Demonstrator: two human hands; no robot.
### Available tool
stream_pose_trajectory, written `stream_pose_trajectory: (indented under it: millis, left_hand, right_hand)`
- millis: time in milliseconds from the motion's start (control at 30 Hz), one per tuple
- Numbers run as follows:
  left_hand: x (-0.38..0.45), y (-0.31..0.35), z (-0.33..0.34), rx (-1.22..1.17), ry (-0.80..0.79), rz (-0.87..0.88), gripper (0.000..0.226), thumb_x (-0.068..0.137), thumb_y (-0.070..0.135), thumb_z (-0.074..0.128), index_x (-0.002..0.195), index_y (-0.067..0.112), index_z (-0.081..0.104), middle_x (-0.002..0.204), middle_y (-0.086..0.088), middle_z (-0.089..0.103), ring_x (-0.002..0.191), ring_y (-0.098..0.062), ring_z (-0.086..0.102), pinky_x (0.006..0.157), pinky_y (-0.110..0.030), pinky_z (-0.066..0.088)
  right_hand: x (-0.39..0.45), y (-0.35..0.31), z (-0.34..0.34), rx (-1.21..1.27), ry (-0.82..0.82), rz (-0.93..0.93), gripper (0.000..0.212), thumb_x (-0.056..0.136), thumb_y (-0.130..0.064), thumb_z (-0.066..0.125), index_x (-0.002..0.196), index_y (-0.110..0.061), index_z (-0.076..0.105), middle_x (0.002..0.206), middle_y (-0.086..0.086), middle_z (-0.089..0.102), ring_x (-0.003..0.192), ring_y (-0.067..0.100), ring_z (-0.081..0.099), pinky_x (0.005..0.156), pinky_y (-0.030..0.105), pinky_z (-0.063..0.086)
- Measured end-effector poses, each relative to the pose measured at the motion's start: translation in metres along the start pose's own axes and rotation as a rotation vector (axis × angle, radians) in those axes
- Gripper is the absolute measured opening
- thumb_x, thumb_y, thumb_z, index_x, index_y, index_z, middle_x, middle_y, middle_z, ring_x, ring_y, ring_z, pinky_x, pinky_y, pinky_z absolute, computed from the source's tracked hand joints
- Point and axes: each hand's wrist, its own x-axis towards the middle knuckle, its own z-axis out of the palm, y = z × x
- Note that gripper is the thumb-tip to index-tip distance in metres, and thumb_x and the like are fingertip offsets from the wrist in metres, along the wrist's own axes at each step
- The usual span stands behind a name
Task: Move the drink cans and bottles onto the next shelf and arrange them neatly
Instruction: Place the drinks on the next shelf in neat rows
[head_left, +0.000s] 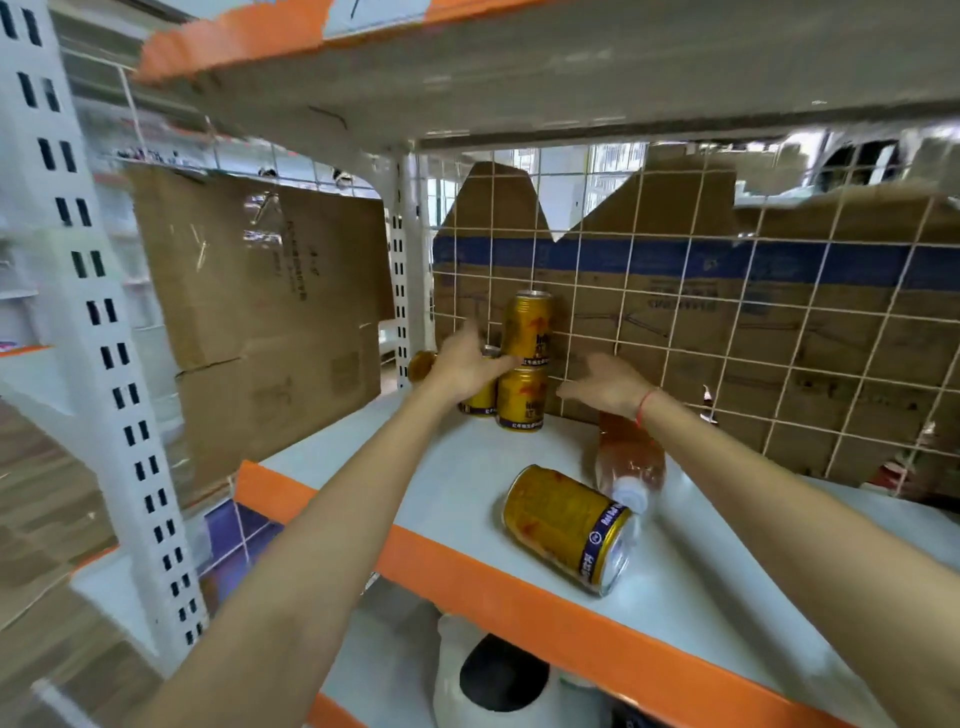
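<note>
**K:** Back-left corner of the shelf (457, 499): stack of gold cans. Top can (527, 328) sits on a lower can (521, 397), both upright against the wire grid (727, 332). Third can (480, 397) just left of the lower one, mostly hidden by the left hand (462, 364).

**M:** Hands?

**K:** Left hand fingers straight, at the cans beside the stack; contact unclear, blurred. Right hand (608, 384) spread and slack, gripping nothing, just right of the stack, apart from it.

**M:** Loose items?

**K:** One can on its side (569, 527) near the orange front edge (519, 587), base end toward the lip. Bottle (631, 465) lying down behind it, cap touching or nearly touching that can, partly under the right wrist.

**M:** Room?

**K:** Open shelf to the right, along the grid. Left side bounded by a post (402, 270); another can (422, 365) shows beyond it.
</note>
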Motion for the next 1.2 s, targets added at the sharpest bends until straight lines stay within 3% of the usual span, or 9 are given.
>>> stream_pose_trajectory:
  millis: [100,267,367,633,800,1000,1200]
  left_hand:
    - [0.01,0.003,0.011,-0.031,0.048,0.037,0.094,0.079,0.044,0.072,0.15,0.016,0.016,0.147,-0.01,0.041,0.132,-0.028,0.043,0.106,-0.043,0.04]
    - [0.023,0.012,0.021,-0.154,0.108,0.06,0.088,0.078,0.04,0.075,0.145,0.013,0.025,0.14,-0.009,0.049,0.127,-0.026,0.048,0.102,-0.039,0.041]
    - [0.03,0.013,0.026,-0.177,0.107,0.052,0.095,0.073,0.038,0.079,0.146,0.012,0.023,0.139,-0.009,0.049,0.125,-0.026,0.05,0.1,-0.038,0.043]
    - [0.035,0.015,0.027,-0.198,0.1,0.073,0.105,0.067,0.031,0.085,0.148,0.023,0.018,0.14,-0.007,0.047,0.125,-0.027,0.05,0.1,-0.045,0.046]
    - [0.029,0.015,0.022,-0.245,0.118,0.14,0.097,0.07,0.022,0.083,0.145,0.023,0.022,0.14,-0.006,0.047,0.124,-0.025,0.049,0.095,-0.035,0.045]
    - [0.019,0.022,-0.013,-0.304,0.051,0.132,0.095,0.07,0.016,0.082,0.142,0.025,0.02,0.129,-0.001,0.048,0.108,-0.015,0.051,0.088,-0.03,0.046]
    - [0.001,-0.002,-0.034,-0.271,-0.087,0.057,0.104,0.068,0.009,0.083,0.145,0.019,0.013,0.122,0.002,0.046,0.112,-0.018,0.051,0.095,-0.036,0.048]
  right_hand:
    - [0.009,0.001,0.002,0.011,-0.007,0.0,0.043,0.089,-0.018,0.06,0.129,-0.004,0.051,0.127,0.016,0.056,0.114,0.028,0.052,0.087,0.029,0.042]
    - [0.017,0.005,0.002,0.036,-0.029,0.033,0.053,0.088,-0.022,0.063,0.134,-0.003,0.045,0.134,0.016,0.051,0.12,0.028,0.049,0.09,0.028,0.04]
    - [0.021,0.008,0.003,0.044,-0.019,0.022,0.051,0.089,-0.02,0.062,0.134,-0.004,0.045,0.135,0.016,0.05,0.122,0.027,0.048,0.09,0.026,0.039]
    - [0.023,0.014,0.005,0.091,-0.054,0.005,0.06,0.086,-0.02,0.066,0.138,-0.006,0.039,0.138,0.014,0.047,0.124,0.026,0.046,0.088,0.024,0.036]
    - [0.026,0.019,0.005,0.083,-0.063,0.039,0.073,0.081,-0.026,0.071,0.141,-0.005,0.036,0.14,0.015,0.045,0.126,0.028,0.045,0.096,0.031,0.039]
    - [0.036,0.012,0.009,0.104,-0.102,0.028,0.084,0.08,-0.021,0.073,0.148,-0.007,0.025,0.149,0.013,0.035,0.135,0.027,0.037,0.107,0.033,0.033]
    - [0.042,0.004,0.018,0.103,-0.134,0.015,0.079,0.073,-0.003,0.072,0.142,-0.01,0.033,0.135,0.011,0.05,0.126,0.03,0.046,0.103,0.041,0.041]
